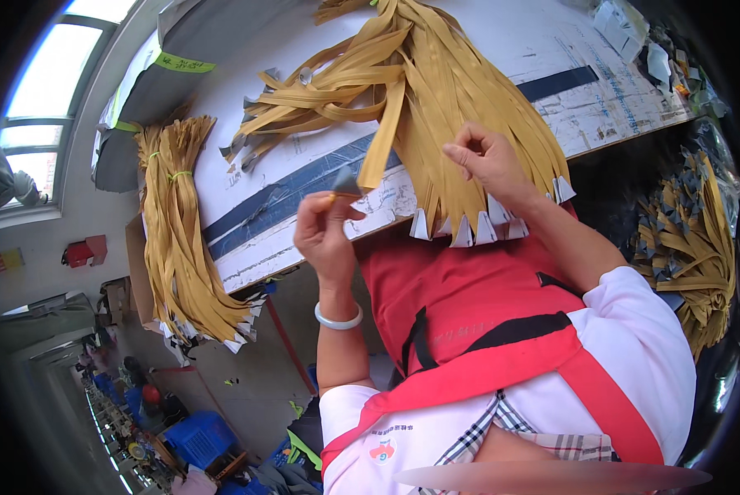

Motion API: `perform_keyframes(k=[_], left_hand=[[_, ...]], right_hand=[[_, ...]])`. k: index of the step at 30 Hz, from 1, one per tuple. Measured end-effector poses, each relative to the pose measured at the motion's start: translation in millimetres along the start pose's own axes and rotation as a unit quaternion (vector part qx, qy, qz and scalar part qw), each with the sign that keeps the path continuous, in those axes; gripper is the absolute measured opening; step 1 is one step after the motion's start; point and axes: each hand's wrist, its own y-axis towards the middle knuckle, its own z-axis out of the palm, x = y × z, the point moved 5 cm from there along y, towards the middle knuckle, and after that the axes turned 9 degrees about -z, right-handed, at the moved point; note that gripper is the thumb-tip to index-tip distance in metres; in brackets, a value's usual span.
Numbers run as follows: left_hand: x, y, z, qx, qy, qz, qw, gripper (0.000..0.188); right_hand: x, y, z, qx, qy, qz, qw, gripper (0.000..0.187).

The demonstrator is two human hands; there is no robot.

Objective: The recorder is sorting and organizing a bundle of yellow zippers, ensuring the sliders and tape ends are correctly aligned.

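My left hand (327, 235) is raised in front of the table edge, its thumb and fingertips pinched on a small grey tab (345, 181) beside the end of a tan strip (380, 157). My right hand (493, 165) hovers over a large bundle of long tan fabric strips (444, 99). Its thumb and fingers are curled together; anything between them is too small to make out. White folded tabs (462, 231) cap the strips' lower ends, which hang over the near edge. Several strips with grey ends fan out to the left on the table.
The white worktable (502, 41) bears dark blue bands. A second tied bundle of tan strips (176, 223) hangs over its left end. At the right, below table level, lies another heap of grey-ended strips (691, 247). A blue crate (197, 437) stands on the floor at lower left.
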Motion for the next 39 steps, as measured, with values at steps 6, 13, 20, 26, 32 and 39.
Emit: perform_keyframes(k=[6, 13, 20, 26, 32, 39], left_hand=[[-6.7, 9.5, -77.1, -0.123, 0.226, 0.059, 0.965, 0.026], [33.6, -55.3, 56.1, 0.267, 0.505, 0.206, 0.795, 0.040], [55.6, -39.6, 56.8, 0.325, 0.460, 0.209, 0.799, 0.025], [58.4, -38.1, 57.7, 0.386, 0.460, 0.194, 0.776, 0.028], [32.7, -18.3, 46.6, 0.291, 0.247, 0.023, 0.924, 0.020], [37.7, -24.9, 52.2, 0.264, 0.014, -0.093, 0.960, 0.015]], right_hand=[[1.0, -21.3, 2.1, 0.040, -0.103, 0.069, 0.991, 0.017], [0.0, -25.1, 32.2, 0.108, -0.165, -0.036, 0.980, 0.017], [-2.1, -30.9, 29.8, 0.122, -0.148, -0.004, 0.981, 0.014], [-10.4, -35.7, 33.3, 0.158, -0.190, -0.044, 0.968, 0.013], [-9.2, -37.4, 40.0, 0.140, -0.085, -0.027, 0.986, 0.011], [-2.3, -30.3, 45.3, 0.176, 0.057, -0.029, 0.982, 0.015]])
